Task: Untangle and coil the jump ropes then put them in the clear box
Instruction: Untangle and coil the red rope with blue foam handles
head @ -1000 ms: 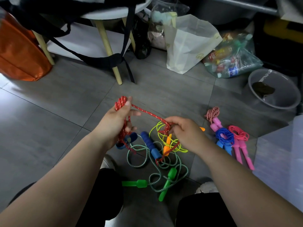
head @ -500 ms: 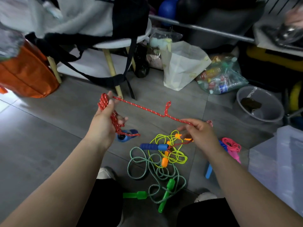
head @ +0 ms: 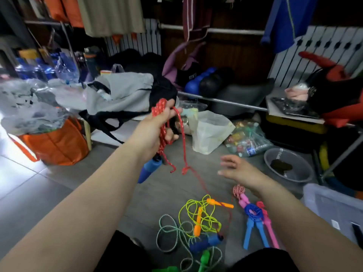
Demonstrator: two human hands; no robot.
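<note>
My left hand [head: 159, 122] is raised and grips several loops of the red jump rope [head: 181, 132]. One blue handle [head: 149, 170] hangs below that hand. The rope's tail runs down to its other blue handle [head: 206, 242] on the floor. My right hand [head: 238, 170] hovers lower to the right, fingers spread, holding nothing. On the floor lie a yellow rope with orange handles [head: 198, 214] and a green rope with green handles [head: 176, 238], loosely tangled. Coiled pink and blue ropes [head: 253, 213] lie to their right. The clear box [head: 334, 209] stands at the right edge.
An orange bag [head: 55, 144] stands at the left beside a stool leg [head: 87, 134]. A white plastic bag [head: 210, 132], a bag of bottles [head: 247, 140] and a grey basin [head: 288, 165] sit behind the ropes. Clutter and radiators fill the back.
My left hand has lifted the red rope coil high, so one blue handle now hangs in the air. My right hand has let go of the rope and opened. The camera tilted up.
</note>
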